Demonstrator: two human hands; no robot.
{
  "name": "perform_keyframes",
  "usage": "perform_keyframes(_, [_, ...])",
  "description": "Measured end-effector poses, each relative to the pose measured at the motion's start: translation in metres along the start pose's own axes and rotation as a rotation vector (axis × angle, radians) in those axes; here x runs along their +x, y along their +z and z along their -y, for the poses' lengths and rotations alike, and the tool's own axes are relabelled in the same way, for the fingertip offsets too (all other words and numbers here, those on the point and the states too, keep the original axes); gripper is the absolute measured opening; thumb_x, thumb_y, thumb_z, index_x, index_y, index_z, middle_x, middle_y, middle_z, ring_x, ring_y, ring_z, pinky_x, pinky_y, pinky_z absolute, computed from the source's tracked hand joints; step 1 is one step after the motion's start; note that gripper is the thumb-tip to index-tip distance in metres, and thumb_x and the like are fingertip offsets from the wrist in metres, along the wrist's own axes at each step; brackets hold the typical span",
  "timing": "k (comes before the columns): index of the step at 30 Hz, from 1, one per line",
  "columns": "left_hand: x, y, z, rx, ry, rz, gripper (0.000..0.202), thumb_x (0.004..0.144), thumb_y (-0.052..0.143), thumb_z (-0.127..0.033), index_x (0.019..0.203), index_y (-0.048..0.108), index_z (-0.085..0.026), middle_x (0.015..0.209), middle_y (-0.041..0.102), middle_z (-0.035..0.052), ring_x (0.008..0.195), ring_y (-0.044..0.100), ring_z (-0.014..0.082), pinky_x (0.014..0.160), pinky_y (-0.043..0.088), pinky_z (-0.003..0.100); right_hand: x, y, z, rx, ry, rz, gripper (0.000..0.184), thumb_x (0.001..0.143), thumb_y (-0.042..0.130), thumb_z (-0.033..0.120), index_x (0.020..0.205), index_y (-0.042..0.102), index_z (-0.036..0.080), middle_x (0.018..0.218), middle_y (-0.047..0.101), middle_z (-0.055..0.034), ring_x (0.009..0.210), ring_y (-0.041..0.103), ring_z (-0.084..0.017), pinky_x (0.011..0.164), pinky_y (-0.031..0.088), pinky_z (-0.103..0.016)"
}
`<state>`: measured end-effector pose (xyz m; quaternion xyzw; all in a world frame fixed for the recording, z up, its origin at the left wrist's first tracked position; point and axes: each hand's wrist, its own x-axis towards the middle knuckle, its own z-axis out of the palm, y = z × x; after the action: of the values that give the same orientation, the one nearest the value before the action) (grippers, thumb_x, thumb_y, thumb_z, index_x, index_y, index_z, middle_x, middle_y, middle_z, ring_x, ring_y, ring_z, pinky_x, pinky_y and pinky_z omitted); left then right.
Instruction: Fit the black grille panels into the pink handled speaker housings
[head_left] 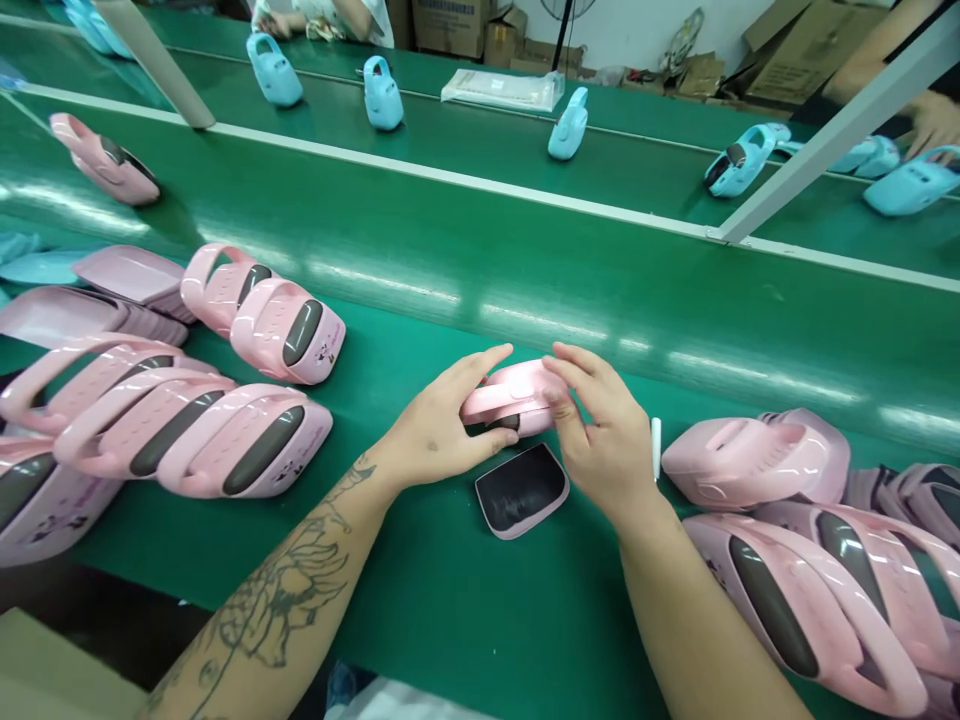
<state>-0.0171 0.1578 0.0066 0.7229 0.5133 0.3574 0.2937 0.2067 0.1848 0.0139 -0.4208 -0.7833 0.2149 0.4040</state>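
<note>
Between both hands is a small pink plastic housing with a loop handle (517, 388), tilted just above the green work surface. My left hand (439, 420) grips its left end, thumb along the near side and fingers behind. My right hand (604, 430) has its thumb and fingers closed on the right end; part of the housing is hidden by them. Just below, near the right wrist, a pink-rimmed panel with a black face (523, 490) lies flat on the surface. A short white stick (656, 448) is right of my right hand.
Pink handled housings with dark windows stand at left (266, 440) and right (780, 590). Stacked pink panels (135, 275) lie farther left. Beyond a white rail (450, 178), blue housings (383, 95) stand on a green belt. Co-workers' hands show at the far edge.
</note>
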Motion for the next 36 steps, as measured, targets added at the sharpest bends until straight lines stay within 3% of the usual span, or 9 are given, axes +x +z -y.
perform_keyframes(4, [0.003,0.009,0.002,0.001,0.135,-0.127,0.078,0.08,0.083,-0.028,0.153,0.055,-0.021,0.153,0.064,0.0154,0.14,0.063,0.0363,0.121,0.051,0.051,-0.009,-0.002,0.005,-0.018,-0.095,0.14,0.05,0.102,0.061,0.026,0.152,0.057,0.027,0.163,0.053,-0.0163,0.155,0.049,-0.035,0.125,0.044,-0.064])
perform_keyframes(7, [0.006,0.011,0.005,-0.017,0.22,-0.122,0.082,0.08,0.083,-0.025,0.156,0.052,-0.023,0.159,0.059,0.0155,0.146,0.058,0.0365,0.123,0.05,0.05,-0.015,-0.001,0.009,-0.108,-0.085,0.143,0.06,0.097,0.064,0.026,0.156,0.051,0.027,0.167,0.044,-0.0199,0.154,0.046,-0.042,0.119,0.047,-0.069])
perform_keyframes(12, [0.012,0.013,0.007,-0.002,0.266,-0.115,0.08,0.08,0.086,-0.029,0.155,0.056,-0.026,0.165,0.053,0.0165,0.151,0.054,0.0389,0.121,0.051,0.052,-0.015,0.004,0.013,-0.202,-0.064,0.075,0.061,0.094,0.063,0.023,0.154,0.051,0.029,0.159,0.048,-0.0195,0.145,0.054,-0.043,0.114,0.051,-0.07])
perform_keyframes(19, [0.013,0.021,-0.019,0.179,0.283,-0.108,0.078,0.087,0.072,-0.02,0.161,0.047,-0.017,0.168,0.047,0.0227,0.153,0.051,0.0392,0.122,0.05,0.055,-0.013,0.004,0.008,-0.158,-0.085,0.155,0.065,0.097,0.052,0.012,0.16,0.042,0.022,0.165,0.043,-0.0229,0.156,0.045,-0.04,0.122,0.048,-0.066])
perform_keyframes(23, [0.014,0.025,-0.019,0.171,0.3,-0.115,0.082,0.084,0.074,-0.02,0.162,0.046,-0.016,0.161,0.057,0.0213,0.149,0.056,0.0386,0.12,0.053,0.052,-0.015,0.002,0.003,-0.133,-0.117,0.131,0.074,0.098,0.051,0.01,0.167,0.031,0.026,0.166,0.045,-0.0207,0.156,0.046,-0.037,0.124,0.047,-0.064])
perform_keyframes(28, [0.018,0.029,-0.008,0.134,0.375,-0.184,0.076,0.082,0.077,-0.019,0.155,0.057,-0.02,0.154,0.066,0.0145,0.142,0.064,0.038,0.12,0.055,0.05,-0.014,0.004,0.001,-0.125,-0.126,0.078,0.072,0.098,0.051,0.009,0.167,0.036,0.023,0.166,0.048,-0.0209,0.155,0.048,-0.037,0.124,0.047,-0.064])
perform_keyframes(36, [0.016,0.036,-0.002,0.31,0.477,-0.327,0.069,0.084,0.077,-0.023,0.15,0.059,-0.018,0.149,0.068,0.0183,0.13,0.073,0.0335,0.106,0.065,0.04,-0.015,-0.001,0.006,-0.062,-0.098,0.095,0.06,0.102,0.05,0.01,0.162,0.046,0.016,0.167,0.048,-0.0222,0.157,0.047,-0.034,0.126,0.045,-0.063])
